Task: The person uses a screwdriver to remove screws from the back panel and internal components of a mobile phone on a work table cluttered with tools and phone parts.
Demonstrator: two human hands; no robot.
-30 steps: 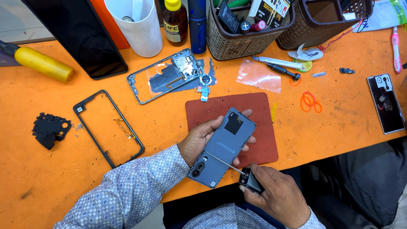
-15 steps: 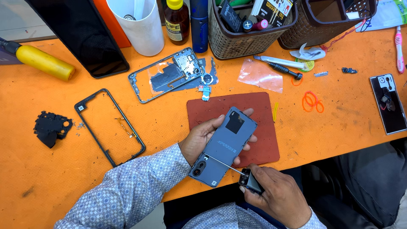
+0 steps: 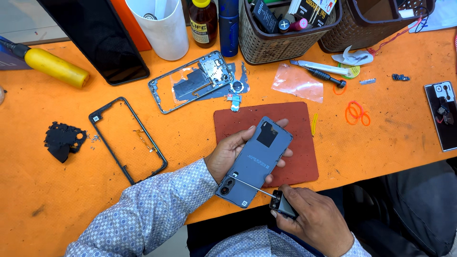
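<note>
blue phone back cover (image 3: 254, 162) gripped underneath by left hand (image 3: 228, 152).

Matt blue-grey plastic phone back cover (image 3: 254, 162), thin shiny metal tool shaft (image 3: 251, 185), matt red mat (image 3: 295, 123).

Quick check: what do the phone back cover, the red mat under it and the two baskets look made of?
Back cover: matte grey-blue, likely plastic; no sharp reflections. Red mat: dull, slightly stained, probably rubber or silicone. Baskets: brown woven weave, wicker or moulded plastic; cannot tell which.

L hand (image 3: 233, 151) cradles blue phone back (image 3: 254, 162) over red mat (image 3: 300, 123) — R hand (image 3: 314, 221) holds thin tool (image 3: 257, 186) w/ tip at camera end; orange worktop (image 3: 381, 143).
</note>
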